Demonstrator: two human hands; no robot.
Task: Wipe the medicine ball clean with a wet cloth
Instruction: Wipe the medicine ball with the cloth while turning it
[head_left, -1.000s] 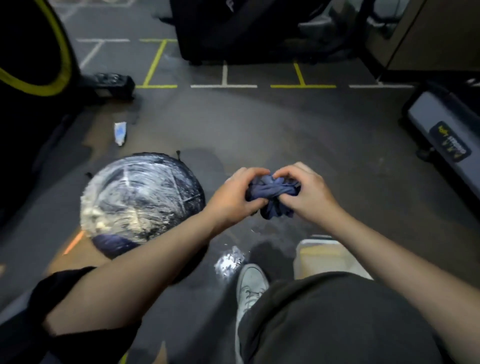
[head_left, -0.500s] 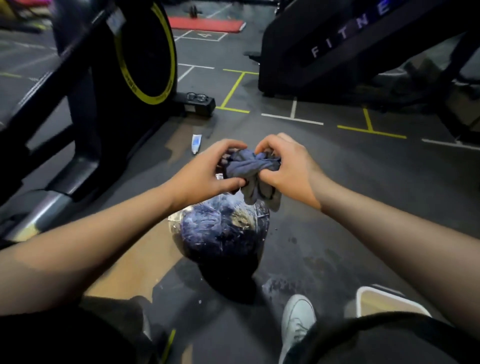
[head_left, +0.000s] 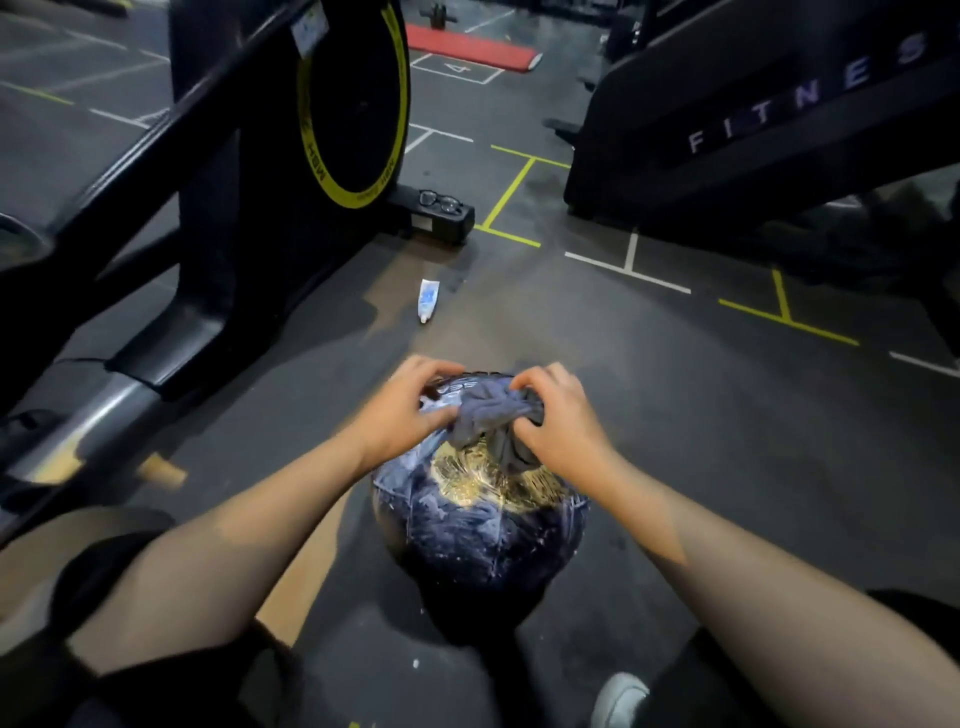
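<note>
Reading "FITNES", a dark machine (head_left: 753, 130) stands beyond the floor (head_left: 727, 415); the ball's own lettering is illegible. Both the left hand (head_left: 402, 410) and right hand (head_left: 558, 421) pinch the bunched cloth (head_left: 491, 415) atop the round medicine ball (head_left: 478, 514).

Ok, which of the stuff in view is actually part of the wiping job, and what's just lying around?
Part of the job:
medicine ball, smeared with white residue
cloth, bunched on top of the ball
left hand and right hand, both gripping the cloth

Just lying about:
small tube on the floor
glasses on the bike's base
white shoe

Left hand (head_left: 402, 410), right hand (head_left: 558, 421) grip cloth (head_left: 488, 415) atop medicine ball (head_left: 478, 525).
</note>
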